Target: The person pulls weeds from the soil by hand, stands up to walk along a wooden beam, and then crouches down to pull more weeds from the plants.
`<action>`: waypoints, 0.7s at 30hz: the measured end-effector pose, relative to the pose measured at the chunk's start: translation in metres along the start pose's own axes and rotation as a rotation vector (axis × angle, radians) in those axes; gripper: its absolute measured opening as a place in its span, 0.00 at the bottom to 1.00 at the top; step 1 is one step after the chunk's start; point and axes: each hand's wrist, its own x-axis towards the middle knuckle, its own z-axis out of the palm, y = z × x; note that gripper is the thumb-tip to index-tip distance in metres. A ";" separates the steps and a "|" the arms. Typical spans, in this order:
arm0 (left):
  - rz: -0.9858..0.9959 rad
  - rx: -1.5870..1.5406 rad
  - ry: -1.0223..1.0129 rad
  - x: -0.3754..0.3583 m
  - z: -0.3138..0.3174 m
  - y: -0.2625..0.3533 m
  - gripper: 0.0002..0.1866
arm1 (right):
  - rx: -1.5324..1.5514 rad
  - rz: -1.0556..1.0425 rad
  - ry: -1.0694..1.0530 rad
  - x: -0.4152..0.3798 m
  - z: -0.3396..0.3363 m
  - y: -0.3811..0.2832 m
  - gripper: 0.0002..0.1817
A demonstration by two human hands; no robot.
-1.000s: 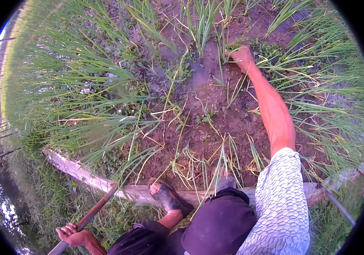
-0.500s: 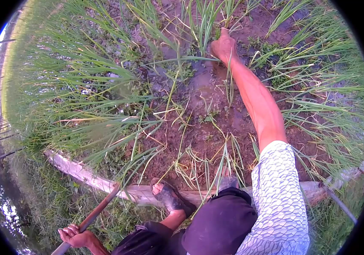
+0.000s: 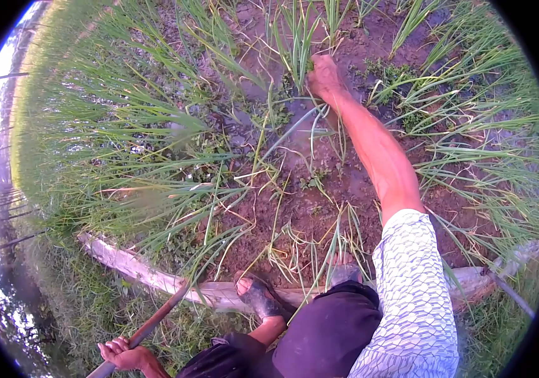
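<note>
My right hand (image 3: 326, 79) is closed low over the wet soil, at the base of an upright clump of green onions (image 3: 298, 47). A few long green onion leaves (image 3: 289, 135) trail from under this hand toward the lower left; its fingertips are partly hidden. At the lower left, my left hand (image 3: 124, 354) wraps round a long wooden pole (image 3: 159, 314), which slants up to the log edging. The pole's lower end runs out of view.
A pale log (image 3: 137, 264) borders the muddy bed (image 3: 231, 255). My feet, one at the left (image 3: 260, 299), rest against it. Dense onion rows (image 3: 112, 135) lean in from both sides. Loose, bent leaves (image 3: 288, 252) lie before my feet. A thin rod (image 3: 512, 296) stands at right.
My right hand has drawn slightly back toward me and left, to the upright clump. The trailing leaves have swung from sideways to downward. My left hand still grips the pole.
</note>
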 end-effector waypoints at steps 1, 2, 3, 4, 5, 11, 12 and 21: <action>0.018 0.039 0.043 -0.002 0.005 0.002 0.16 | 0.052 0.046 0.031 0.007 0.007 -0.005 0.17; 0.022 0.037 0.034 -0.003 0.007 0.004 0.13 | 0.053 0.117 0.001 0.010 0.012 -0.007 0.17; 0.024 0.035 0.027 -0.003 0.006 0.003 0.11 | 0.052 0.187 -0.029 0.011 0.007 -0.019 0.17; 0.024 0.033 0.018 -0.001 0.001 0.000 0.09 | 0.050 0.257 -0.061 0.013 0.007 -0.024 0.16; 0.005 0.025 0.020 0.003 -0.003 -0.002 0.07 | -0.068 0.168 -0.094 0.025 0.031 -0.003 0.16; 0.020 0.027 -0.009 0.000 0.003 0.000 0.17 | 0.256 -0.015 -0.089 0.026 0.026 0.025 0.12; -0.002 0.021 -0.001 -0.002 0.008 0.002 0.17 | 0.223 0.040 -0.101 0.023 0.014 0.017 0.13; -0.073 0.055 -0.028 -0.003 0.011 0.009 0.20 | 0.032 -0.125 -0.103 0.027 0.031 0.028 0.17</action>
